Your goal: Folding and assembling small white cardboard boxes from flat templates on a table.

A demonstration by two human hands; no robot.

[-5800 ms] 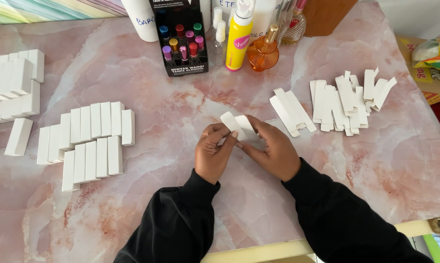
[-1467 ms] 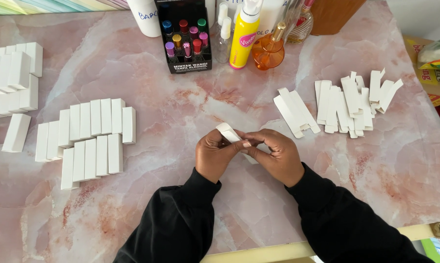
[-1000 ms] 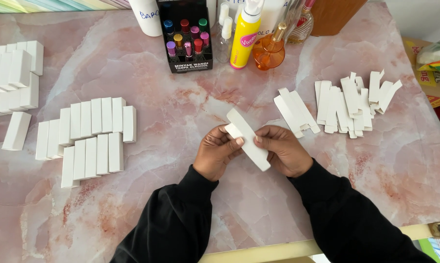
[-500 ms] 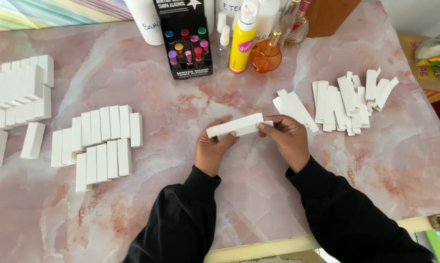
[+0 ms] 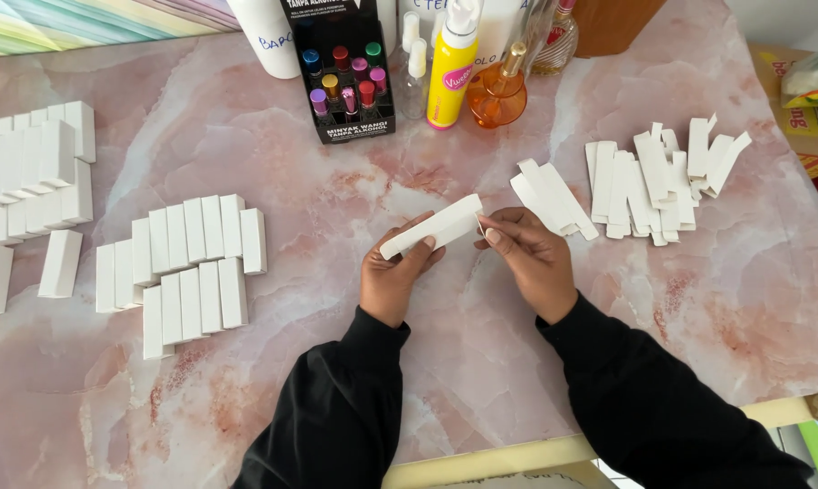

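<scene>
Above the middle of the pink marble counter (image 5: 698,299), the left hand (image 5: 392,276) is gripping a white carton (image 5: 432,226), fingers clamped on it. The right hand (image 5: 528,258) is pinching its right end. Folded cartons (image 5: 191,263) are lying left; flat blanks (image 5: 649,181) right.

The left edge cuts off the stacked white boxes (image 5: 28,172); bottles (image 5: 481,27) lose their tops.

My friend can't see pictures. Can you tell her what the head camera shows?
Two hands, left hand and right hand, hold a small white box above a pink marble table. Finished boxes lie in rows at the left, flat unfolded ones in a pile at the right, with bottles at the back.
</scene>
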